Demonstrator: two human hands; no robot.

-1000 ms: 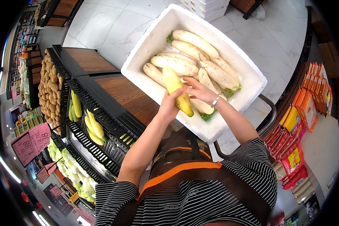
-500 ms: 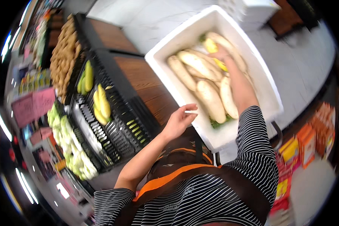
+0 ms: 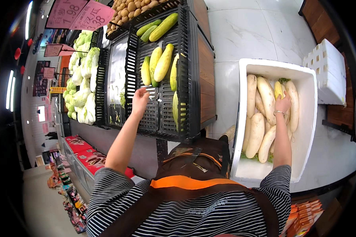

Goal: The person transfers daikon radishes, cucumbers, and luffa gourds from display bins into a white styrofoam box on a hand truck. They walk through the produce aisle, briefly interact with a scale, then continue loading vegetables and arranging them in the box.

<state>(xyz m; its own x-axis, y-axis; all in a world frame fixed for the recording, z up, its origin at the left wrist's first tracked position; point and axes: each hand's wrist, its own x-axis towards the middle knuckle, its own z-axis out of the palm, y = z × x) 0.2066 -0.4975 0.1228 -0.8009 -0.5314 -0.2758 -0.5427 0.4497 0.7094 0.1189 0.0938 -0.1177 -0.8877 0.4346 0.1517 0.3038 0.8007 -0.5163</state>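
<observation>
My right hand (image 3: 283, 103) reaches into a white foam box (image 3: 310, 122), its fingers closed around a yellow cucumber (image 3: 278, 90). Long white radishes (image 3: 255, 135) lie around it, with bits of green leaf at both ends of the pile. Over to the left, my left hand (image 3: 139, 101) hovers above a black slatted crate (image 3: 150, 116), fingers loosely apart and nothing seen in them. Just beyond those fingertips lie yellow cucumbers (image 3: 163, 63). Greener cucumbers (image 3: 164, 27) rest at the crate's far end, and others line its right side.
Chinese cabbages (image 3: 81, 94) fill the display left of the crate, and potatoes (image 3: 130, 10) sit beyond it. Pink sign cards (image 3: 77, 14) overhang the cabbages. A second white foam box (image 3: 326, 73) stands right of the radishes. Wooden stand panels (image 3: 206, 79) border the tiled floor.
The view has swung toward the vegetable stand. My left hand has moved from beside the foam box to over the black crate. My right hand stays at the yellow cucumber among the radishes.
</observation>
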